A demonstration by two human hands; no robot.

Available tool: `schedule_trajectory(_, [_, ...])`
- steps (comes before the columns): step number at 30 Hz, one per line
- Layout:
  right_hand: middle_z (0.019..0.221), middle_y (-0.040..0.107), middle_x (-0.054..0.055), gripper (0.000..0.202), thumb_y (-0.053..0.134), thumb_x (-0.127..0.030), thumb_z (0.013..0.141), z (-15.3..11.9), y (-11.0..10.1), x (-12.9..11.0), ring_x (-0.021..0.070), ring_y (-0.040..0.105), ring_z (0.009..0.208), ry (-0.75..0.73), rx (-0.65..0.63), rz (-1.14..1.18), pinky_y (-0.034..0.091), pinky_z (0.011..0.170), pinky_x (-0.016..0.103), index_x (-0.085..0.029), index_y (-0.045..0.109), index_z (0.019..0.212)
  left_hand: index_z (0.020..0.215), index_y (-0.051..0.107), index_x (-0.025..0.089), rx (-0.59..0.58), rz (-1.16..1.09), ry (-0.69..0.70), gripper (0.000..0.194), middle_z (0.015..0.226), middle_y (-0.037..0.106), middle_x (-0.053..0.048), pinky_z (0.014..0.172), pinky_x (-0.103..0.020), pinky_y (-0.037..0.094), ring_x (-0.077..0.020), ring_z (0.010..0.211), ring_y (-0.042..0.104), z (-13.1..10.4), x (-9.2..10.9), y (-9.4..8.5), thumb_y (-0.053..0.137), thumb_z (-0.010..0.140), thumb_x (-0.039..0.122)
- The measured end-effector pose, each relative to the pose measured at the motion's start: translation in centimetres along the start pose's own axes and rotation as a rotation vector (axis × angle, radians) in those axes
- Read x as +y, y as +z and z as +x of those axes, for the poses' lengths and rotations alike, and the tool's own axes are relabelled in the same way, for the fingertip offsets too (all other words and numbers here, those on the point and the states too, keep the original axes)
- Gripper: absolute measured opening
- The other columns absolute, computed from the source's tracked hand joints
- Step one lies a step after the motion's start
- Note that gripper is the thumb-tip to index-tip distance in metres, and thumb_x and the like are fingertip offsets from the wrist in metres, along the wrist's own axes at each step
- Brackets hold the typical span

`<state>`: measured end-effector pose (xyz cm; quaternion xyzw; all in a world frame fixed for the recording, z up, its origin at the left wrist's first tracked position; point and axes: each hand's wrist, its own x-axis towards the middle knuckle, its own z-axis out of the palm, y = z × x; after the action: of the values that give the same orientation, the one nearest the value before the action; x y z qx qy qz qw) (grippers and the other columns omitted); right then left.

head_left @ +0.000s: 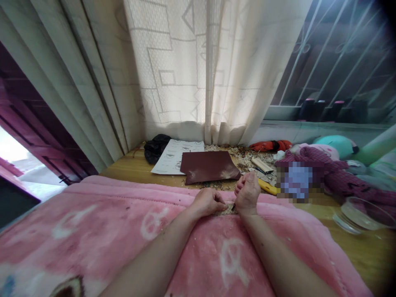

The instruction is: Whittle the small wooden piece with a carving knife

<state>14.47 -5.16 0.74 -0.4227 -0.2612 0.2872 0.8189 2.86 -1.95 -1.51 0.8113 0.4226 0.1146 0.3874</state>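
My left hand (208, 202) is closed in a pinch, low over the pink blanket (117, 243); what its fingers hold, if anything, is too small to make out. Just right of it, my right hand (248, 193) makes an upright fist. A small dark tip (233, 207) shows at its lower side, but the rest of that object is hidden in the fist. Between the two hands lies a patch of pale shavings (228, 209) on the blanket. Beyond them, a dark brown sheet (210, 165) partly covers a white printed sheet (167, 161).
Shavings litter the wooden table (123, 167) behind the brown sheet. A yellow-handled tool (267, 187), a pale wooden block (261, 165), a red bundle (270, 145) and a clear bowl (359, 218) stand or lie to the right. A black bag (156, 149) rests at the back left.
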Motion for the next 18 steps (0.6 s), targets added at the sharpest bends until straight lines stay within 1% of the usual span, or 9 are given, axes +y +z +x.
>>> schedule_trajectory(3, [0.041, 0.027, -0.009, 0.039, 0.044, -0.052, 0.076, 0.1, 0.1, 0.0, 0.0039, 0.019, 0.031, 0.065, -0.121, 0.065, 0.014, 0.028, 0.014, -0.019, 0.035, 0.059, 0.072, 0.069, 0.015, -0.02, -0.002, -0.019, 0.029, 0.057, 0.058, 0.001, 0.047, -0.02, 0.026, -0.0089, 0.051, 0.043, 0.1, -0.2, 0.1, 0.059, 0.061, 0.039])
schedule_trajectory(7, [0.039, 0.025, -0.01, 0.038, 0.046, -0.05, 0.076, 0.4, 0.2, -0.1, 0.0036, 0.014, 0.031, 0.223, -0.318, 0.154, 0.01, 0.028, 0.013, -0.019, 0.034, 0.057, 0.073, 0.069, 0.015, -0.024, -0.014, -0.006, 0.027, 0.058, 0.058, 0.001, 0.047, -0.02, 0.027, -0.0089, 0.052, 0.044, 0.2, -0.5, 0.2, 0.059, 0.061, 0.037])
schedule_trajectory(10, [0.039, 0.023, -0.01, 0.039, 0.047, -0.05, 0.075, 0.6, 0.3, -0.1, 0.0035, 0.012, 0.032, 0.308, -0.407, 0.175, 0.01, 0.028, 0.013, -0.019, 0.034, 0.056, 0.073, 0.069, 0.015, -0.025, -0.015, -0.003, 0.027, 0.058, 0.058, 0.001, 0.048, -0.02, 0.027, -0.0094, 0.053, 0.045, 0.2, -0.5, 0.2, 0.058, 0.062, 0.037])
schedule_trajectory(12, [0.038, 0.021, -0.01, 0.039, 0.047, -0.051, 0.075, 0.8, 0.3, -0.1, 0.0034, 0.01, 0.032, 0.344, -0.43, 0.186, 0.009, 0.027, 0.013, -0.019, 0.034, 0.055, 0.074, 0.069, 0.015, -0.031, -0.015, -0.007, 0.027, 0.058, 0.058, 0.001, 0.048, -0.02, 0.027, -0.0097, 0.053, 0.045, 0.1, -0.4, 0.2, 0.058, 0.062, 0.036])
schedule_trajectory(14, [0.038, 0.021, -0.01, 0.04, 0.047, -0.051, 0.075, 1.0, 0.3, 0.0, 0.0035, 0.009, 0.031, 0.366, -0.422, 0.195, 0.008, 0.027, 0.013, -0.019, 0.033, 0.055, 0.074, 0.069, 0.015, -0.025, -0.016, -0.012, 0.027, 0.059, 0.059, 0.001, 0.048, -0.02, 0.027, -0.0098, 0.054, 0.045, 0.0, -0.3, 0.1, 0.059, 0.061, 0.037])
schedule_trajectory(16, [0.038, 0.021, -0.01, 0.04, 0.046, -0.051, 0.075, 1.2, 0.3, 0.1, 0.0036, 0.009, 0.031, 0.364, -0.387, 0.204, 0.008, 0.026, 0.013, -0.02, 0.032, 0.055, 0.073, 0.069, 0.015, -0.013, -0.019, -0.015, 0.028, 0.059, 0.059, 0.0, 0.048, -0.02, 0.027, -0.0099, 0.053, 0.045, 0.0, -0.2, 0.0, 0.059, 0.061, 0.038])
schedule_trajectory(18, [0.038, 0.022, -0.01, 0.04, 0.046, -0.051, 0.075, 1.3, 0.1, 0.1, 0.0036, 0.01, 0.03, 0.335, -0.322, 0.206, 0.009, 0.025, 0.012, -0.02, 0.031, 0.056, 0.072, 0.069, 0.014, -0.011, -0.02, -0.013, 0.028, 0.057, 0.058, 0.0, 0.047, -0.02, 0.027, -0.0097, 0.053, 0.044, 0.0, -0.1, 0.0, 0.059, 0.06, 0.037])
